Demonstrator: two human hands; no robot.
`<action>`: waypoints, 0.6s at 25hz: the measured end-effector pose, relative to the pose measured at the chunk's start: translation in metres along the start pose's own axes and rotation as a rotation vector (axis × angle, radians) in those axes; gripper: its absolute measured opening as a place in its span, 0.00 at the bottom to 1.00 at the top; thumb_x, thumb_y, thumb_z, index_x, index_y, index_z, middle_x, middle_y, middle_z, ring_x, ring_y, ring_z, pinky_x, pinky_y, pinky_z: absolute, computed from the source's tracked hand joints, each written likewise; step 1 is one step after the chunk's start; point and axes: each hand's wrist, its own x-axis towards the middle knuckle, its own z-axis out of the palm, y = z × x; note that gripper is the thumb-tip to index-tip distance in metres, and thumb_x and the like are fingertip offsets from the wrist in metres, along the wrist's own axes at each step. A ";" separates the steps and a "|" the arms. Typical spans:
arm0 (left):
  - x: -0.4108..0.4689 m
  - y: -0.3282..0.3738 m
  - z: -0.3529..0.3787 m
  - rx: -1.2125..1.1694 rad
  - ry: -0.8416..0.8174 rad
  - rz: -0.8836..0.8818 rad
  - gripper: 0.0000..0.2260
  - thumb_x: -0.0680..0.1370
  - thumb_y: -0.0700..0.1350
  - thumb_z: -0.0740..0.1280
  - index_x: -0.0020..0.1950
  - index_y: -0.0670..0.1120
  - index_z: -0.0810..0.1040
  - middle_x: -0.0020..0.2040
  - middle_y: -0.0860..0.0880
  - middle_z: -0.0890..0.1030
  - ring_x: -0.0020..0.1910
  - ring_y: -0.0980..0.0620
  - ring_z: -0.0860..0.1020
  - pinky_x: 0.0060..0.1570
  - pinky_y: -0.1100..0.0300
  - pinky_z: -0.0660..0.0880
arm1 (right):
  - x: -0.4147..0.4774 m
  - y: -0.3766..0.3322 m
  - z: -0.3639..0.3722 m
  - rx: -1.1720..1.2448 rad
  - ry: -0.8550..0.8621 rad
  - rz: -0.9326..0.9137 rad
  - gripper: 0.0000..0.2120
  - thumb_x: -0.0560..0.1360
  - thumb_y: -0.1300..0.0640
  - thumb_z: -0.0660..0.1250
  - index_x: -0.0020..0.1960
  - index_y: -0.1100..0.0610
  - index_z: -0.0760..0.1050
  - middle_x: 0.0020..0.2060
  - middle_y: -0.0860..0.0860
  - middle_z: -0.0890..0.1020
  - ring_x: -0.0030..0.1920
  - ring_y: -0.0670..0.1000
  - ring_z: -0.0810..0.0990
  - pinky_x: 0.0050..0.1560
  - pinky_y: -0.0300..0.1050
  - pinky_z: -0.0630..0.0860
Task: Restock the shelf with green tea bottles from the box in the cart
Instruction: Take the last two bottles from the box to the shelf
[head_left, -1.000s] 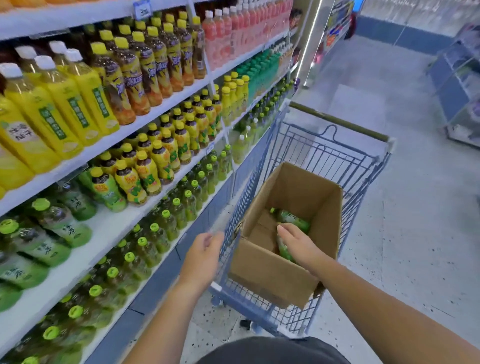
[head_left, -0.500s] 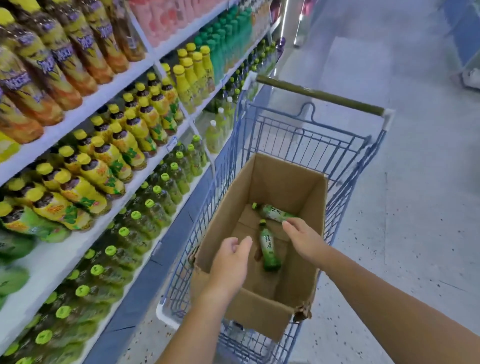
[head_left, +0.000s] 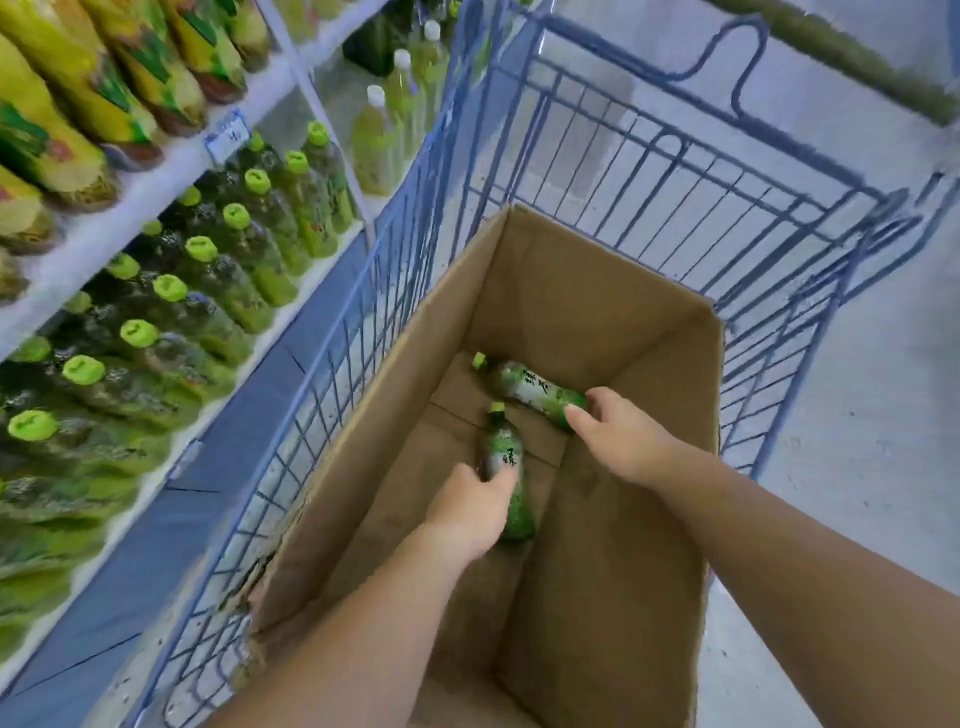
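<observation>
Two green tea bottles lie on the floor of an open cardboard box (head_left: 571, 291) that stands in a blue wire cart (head_left: 649, 171). My left hand (head_left: 470, 512) reaches down into the box, its thumb and fingers curled round the lower half of the nearer bottle (head_left: 500, 441), whose green cap points away from me. My right hand (head_left: 623, 436) grips the base end of the farther bottle (head_left: 530, 387), which lies slanted with its cap to the left. Both bottles rest on the cardboard.
On the left, a white shelf (head_left: 130, 208) carries rows of green-capped tea bottles (head_left: 208, 280) below it and yellow-labelled bottles (head_left: 78, 104) above. The cart's green handle (head_left: 841, 67) is at the far end. Grey floor lies to the right.
The camera has tilted down toward the box. My left hand dropped from the box's near edge onto the nearer bottle. My right hand closed on the farther bottle.
</observation>
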 end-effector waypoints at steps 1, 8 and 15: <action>0.018 -0.004 0.010 -0.012 -0.010 -0.027 0.26 0.80 0.61 0.61 0.68 0.43 0.72 0.61 0.45 0.78 0.56 0.43 0.75 0.54 0.53 0.70 | 0.021 0.003 0.006 -0.045 -0.003 0.006 0.29 0.82 0.40 0.57 0.74 0.58 0.66 0.63 0.56 0.77 0.59 0.56 0.77 0.51 0.45 0.69; 0.113 -0.021 0.062 -0.020 0.028 -0.198 0.27 0.77 0.57 0.71 0.68 0.41 0.71 0.65 0.41 0.78 0.63 0.39 0.77 0.56 0.57 0.72 | 0.126 0.018 0.044 -0.330 -0.084 0.036 0.27 0.83 0.43 0.56 0.73 0.62 0.65 0.70 0.63 0.71 0.70 0.65 0.70 0.66 0.53 0.69; 0.164 -0.027 0.098 -0.082 0.129 -0.178 0.30 0.71 0.56 0.78 0.66 0.45 0.70 0.63 0.43 0.79 0.61 0.41 0.79 0.59 0.53 0.75 | 0.193 0.035 0.061 -0.475 -0.131 0.001 0.24 0.83 0.48 0.62 0.72 0.62 0.66 0.71 0.62 0.72 0.70 0.62 0.71 0.66 0.50 0.69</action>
